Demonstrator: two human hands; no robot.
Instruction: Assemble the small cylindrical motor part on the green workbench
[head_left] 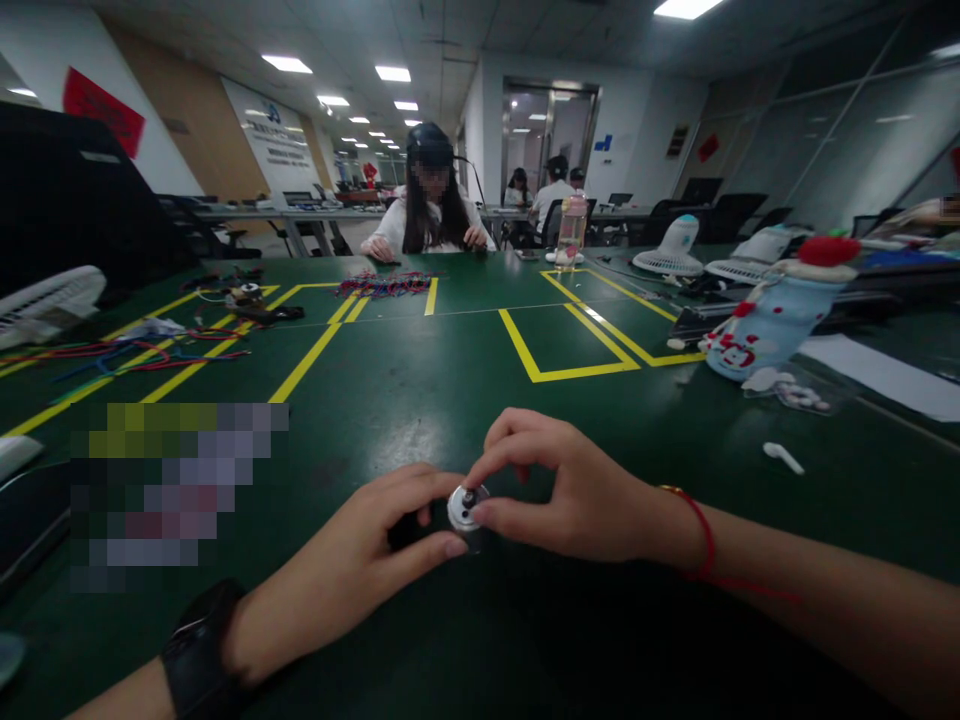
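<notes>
Small silver round metal motor (466,506), with a dark stub of a shaft pointing up out of its flat face, sits low at the middle of the dark green table (420,400), right between the two hands and touching both. The left hand (367,570) comes in from about 7 o'clock, its fingers curled around a black part joined to the motor's left side (too shadowed to tell what it is), thumb tip pressed against the motor's lower rim. The right hand (570,490) comes in from about 3 o'clock, fingers narrowed to a pinch, thumb and forefinger closing over the top face near the shaft. Neither hand is nearer; both are already on it, and the shaft axis stands roughly upright, tilted slightly toward the camera. A red string bracelet (701,530) circles the right wrist; a black watch (199,650) sits on the left. Yellow tape lines (559,372) mark the table at 12 o'clock, well apart from the hands, and a small white plastic piece (782,457) lies at 2 o'clock.
</notes>
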